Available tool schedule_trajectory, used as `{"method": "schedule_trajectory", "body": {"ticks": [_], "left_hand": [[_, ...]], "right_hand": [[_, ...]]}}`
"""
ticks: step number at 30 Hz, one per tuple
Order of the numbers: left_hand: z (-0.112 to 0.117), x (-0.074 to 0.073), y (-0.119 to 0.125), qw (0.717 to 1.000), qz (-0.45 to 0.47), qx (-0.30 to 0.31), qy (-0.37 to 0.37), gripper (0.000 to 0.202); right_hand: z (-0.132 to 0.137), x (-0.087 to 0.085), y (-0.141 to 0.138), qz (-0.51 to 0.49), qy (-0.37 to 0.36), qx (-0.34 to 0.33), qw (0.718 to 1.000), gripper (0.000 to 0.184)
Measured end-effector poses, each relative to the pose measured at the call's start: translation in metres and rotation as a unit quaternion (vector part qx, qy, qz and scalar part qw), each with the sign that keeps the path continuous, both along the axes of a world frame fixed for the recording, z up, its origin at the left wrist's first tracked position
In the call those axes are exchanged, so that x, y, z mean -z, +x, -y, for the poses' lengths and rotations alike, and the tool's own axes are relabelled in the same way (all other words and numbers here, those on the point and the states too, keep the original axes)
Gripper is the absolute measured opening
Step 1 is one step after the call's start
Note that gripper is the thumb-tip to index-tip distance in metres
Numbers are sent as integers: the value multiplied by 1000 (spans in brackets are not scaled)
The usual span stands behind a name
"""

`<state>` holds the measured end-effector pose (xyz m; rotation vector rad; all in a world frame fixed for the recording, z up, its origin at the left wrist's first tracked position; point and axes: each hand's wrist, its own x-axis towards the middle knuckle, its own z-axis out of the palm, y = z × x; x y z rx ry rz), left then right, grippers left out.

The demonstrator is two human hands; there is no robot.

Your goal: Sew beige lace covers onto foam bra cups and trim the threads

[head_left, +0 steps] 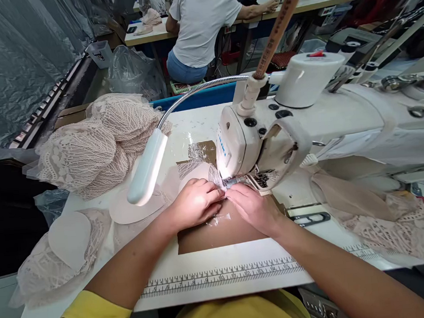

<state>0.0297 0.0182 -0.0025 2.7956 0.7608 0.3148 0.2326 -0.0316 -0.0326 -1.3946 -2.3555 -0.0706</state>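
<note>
this is a sewing workshop: sewing machine [342, 118], heaped lace [79, 151].

The bench [220, 258] looked smooth, white and faintly glossy. Near its far left corner, the stacked lace [77, 151] was openwork cloth — rough and matt. The lace piece [186, 169] looked similarly netted. The sewing machine [233, 142] was smooth and glossy, the lamp's gooseneck [211, 83] ribbed, shiny metal, its head [148, 167] satiny plastic. The brown sheet [211, 237] was smooth — glossy in patches.

Bright tabletop [220, 258], dimmer background, stretched edges
</note>
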Motion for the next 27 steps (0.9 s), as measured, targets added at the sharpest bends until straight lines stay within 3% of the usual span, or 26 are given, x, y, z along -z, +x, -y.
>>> {"method": "schedule_trajectory", "body": {"ticks": [6,12,20,27], "left_hand": [[0,1,-7,999,-31,7,37,26],[3,4,-4,997,-29,26,64,25],[8,3,-1,998,-19,32,56,31],[8,9,3,997,-12,3,73,33]], "right_hand": [[7,-3,5,9,1,-45,999,28],[11,-7,3,9,9,-1,1000,32],[10,-13,0,35,-30,-17,999,31],[9,-10,-2,52,-26,18,998,36]]}}
